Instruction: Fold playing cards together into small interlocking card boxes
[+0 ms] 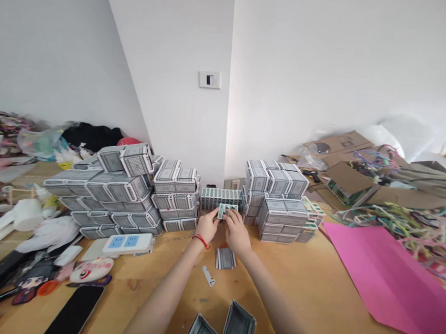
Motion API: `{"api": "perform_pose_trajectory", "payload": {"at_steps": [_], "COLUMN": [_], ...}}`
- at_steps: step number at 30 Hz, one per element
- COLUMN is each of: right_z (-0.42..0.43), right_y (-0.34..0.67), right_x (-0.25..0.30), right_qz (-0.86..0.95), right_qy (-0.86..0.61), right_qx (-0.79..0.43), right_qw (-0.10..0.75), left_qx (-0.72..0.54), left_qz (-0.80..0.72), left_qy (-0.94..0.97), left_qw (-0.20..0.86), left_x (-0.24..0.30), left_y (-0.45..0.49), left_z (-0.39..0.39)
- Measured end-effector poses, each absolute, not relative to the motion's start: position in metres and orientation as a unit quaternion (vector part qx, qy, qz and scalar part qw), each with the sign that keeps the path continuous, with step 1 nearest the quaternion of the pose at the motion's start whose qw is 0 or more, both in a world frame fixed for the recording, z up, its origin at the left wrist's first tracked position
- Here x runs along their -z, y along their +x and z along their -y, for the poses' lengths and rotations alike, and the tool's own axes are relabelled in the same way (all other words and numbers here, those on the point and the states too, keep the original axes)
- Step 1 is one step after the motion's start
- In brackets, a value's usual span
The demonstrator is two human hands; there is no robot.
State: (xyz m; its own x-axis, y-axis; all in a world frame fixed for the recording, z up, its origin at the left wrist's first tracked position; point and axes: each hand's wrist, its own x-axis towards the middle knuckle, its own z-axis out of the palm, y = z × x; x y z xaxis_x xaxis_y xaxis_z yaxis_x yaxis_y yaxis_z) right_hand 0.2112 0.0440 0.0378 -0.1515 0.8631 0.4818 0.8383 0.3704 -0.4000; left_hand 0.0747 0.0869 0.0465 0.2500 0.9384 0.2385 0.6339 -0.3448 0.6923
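My left hand (206,227), with a red string bracelet (201,240) at the wrist, grips the left end of a small green-and-white card box (221,211). The fingers of my right hand (238,232) are bent over the box's right part and hide some of it. Right behind stands a row of green card boxes (221,193); I cannot tell whether the held box touches it. Below my hands a small pile of grey patterned playing cards (225,258) lies on the wooden table (144,286), with a narrow white card piece (208,275) nearer to me.
Grey-patterned card blocks are stacked at left (114,187), centre-left (175,202) and right (283,214). Two open card boxes (238,325) stand at the front edge. A power strip (128,243), a phone (74,313) and small toys lie left; pink paper (391,282) and tangled cords lie right.
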Motion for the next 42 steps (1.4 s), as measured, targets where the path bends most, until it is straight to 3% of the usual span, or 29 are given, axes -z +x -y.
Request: {"api": "perform_pose_trajectory", "payload": {"at_steps": [12,22,26,31,42], "right_z": [-0.08,-0.072,-0.07,-0.065,-0.068], "right_y": [0.213,0.223,0.224,0.227,0.229], "right_x": [-0.088,-0.092,-0.092,-0.093,-0.092], "right_qz": [0.787,0.825,0.834,0.842,0.854], "right_qy": [-0.596,-0.549,-0.536,-0.524,-0.506], "right_qx": [-0.007,-0.024,-0.031,-0.04,-0.046], "right_qw": [0.161,0.133,0.128,0.122,0.11], "left_qx": [-0.342,-0.353,-0.327,-0.216,-0.2], "left_qz": [-0.51,-0.548,-0.497,-0.46,-0.423], "left_qy": [0.744,0.752,0.803,0.861,0.883], "left_qw": [0.264,0.098,0.028,0.019,0.035], "left_x": [-0.052,-0.056,-0.071,-0.086,-0.083], "left_y": [0.071,0.074,0.073,0.07,0.066], "left_z": [-0.083,-0.068,-0.066,-0.071,-0.081]}}
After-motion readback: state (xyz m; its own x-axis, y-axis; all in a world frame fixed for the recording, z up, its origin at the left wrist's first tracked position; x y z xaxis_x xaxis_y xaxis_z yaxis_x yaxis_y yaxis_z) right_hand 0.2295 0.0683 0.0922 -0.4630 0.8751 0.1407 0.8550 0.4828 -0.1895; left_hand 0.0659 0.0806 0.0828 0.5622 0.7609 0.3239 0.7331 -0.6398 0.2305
